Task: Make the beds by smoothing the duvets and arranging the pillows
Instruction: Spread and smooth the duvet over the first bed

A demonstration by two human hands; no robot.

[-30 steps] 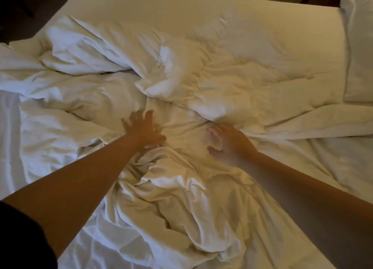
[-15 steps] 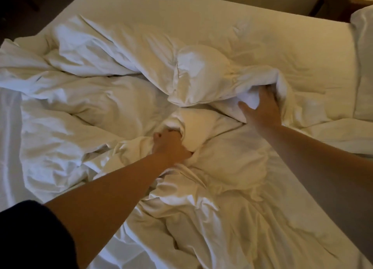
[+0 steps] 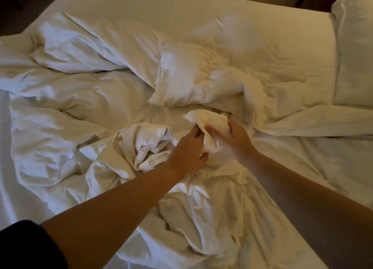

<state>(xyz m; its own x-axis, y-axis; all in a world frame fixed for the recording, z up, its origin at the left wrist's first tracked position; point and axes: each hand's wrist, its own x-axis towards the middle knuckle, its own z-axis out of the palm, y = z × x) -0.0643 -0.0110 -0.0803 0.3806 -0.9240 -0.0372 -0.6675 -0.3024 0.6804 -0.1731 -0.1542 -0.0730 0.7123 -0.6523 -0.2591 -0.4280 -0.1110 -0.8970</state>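
Head view: a bunched duvet (image 3: 203, 125) fold is gripped by both the left hand (image 3: 189, 149) and the right hand (image 3: 235, 136) mid-bed; untangling is under way, and spreading is judged the next requirement.

Dim, warm yellowish light falls from the upper right; bluish tint at left, dark corners, soft focus.
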